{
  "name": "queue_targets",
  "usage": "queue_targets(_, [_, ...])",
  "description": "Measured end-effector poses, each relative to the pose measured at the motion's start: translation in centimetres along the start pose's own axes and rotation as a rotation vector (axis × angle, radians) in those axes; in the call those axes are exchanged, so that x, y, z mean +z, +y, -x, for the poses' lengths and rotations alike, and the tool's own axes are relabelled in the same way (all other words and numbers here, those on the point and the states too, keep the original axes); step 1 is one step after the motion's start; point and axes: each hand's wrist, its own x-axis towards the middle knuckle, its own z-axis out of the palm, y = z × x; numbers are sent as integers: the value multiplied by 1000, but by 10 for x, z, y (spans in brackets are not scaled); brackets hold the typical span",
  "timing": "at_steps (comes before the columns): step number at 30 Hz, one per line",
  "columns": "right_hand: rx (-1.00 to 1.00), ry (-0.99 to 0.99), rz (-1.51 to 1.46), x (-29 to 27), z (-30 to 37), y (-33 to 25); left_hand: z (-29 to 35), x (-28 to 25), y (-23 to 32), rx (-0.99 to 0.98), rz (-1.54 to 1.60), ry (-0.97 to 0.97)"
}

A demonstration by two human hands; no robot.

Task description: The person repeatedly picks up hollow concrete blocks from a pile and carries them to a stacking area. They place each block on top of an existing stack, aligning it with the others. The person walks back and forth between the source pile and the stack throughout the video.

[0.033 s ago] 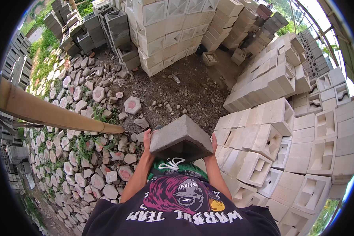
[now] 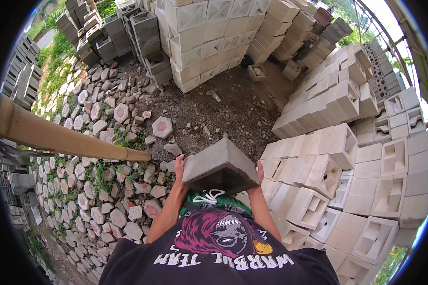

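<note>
A grey concrete block (image 2: 209, 159) is held in front of my waist, one corner pointing away from me and its hollow, dark underside facing me. My left hand (image 2: 179, 167) grips its left side, thumb up along the edge. At the opposite side, my right hand (image 2: 259, 175) presses against the right end. Most of the fingers on both hands are hidden behind the block. Just beyond it, a small broken stone piece (image 2: 172, 149) and a hexagonal paver (image 2: 162, 127) with a reddish centre lie on the dirt.
Pale hollow blocks (image 2: 314, 173) stand in rows close on my right. A tall stack of cream blocks (image 2: 190, 50) rises ahead, with grey blocks (image 2: 145, 28) beside it. A bamboo pole (image 2: 71, 140) slants in from the left over many hexagonal pavers (image 2: 118, 217). Rubble covers the ground ahead.
</note>
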Motion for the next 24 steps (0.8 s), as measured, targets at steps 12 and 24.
queue_targets(12, [113,-6,206,132,-156,-32,-56,67,109,83,353,-46])
queue_targets(24, [335,6,374,204,-318,-11,-100,76,201,277,536,-29])
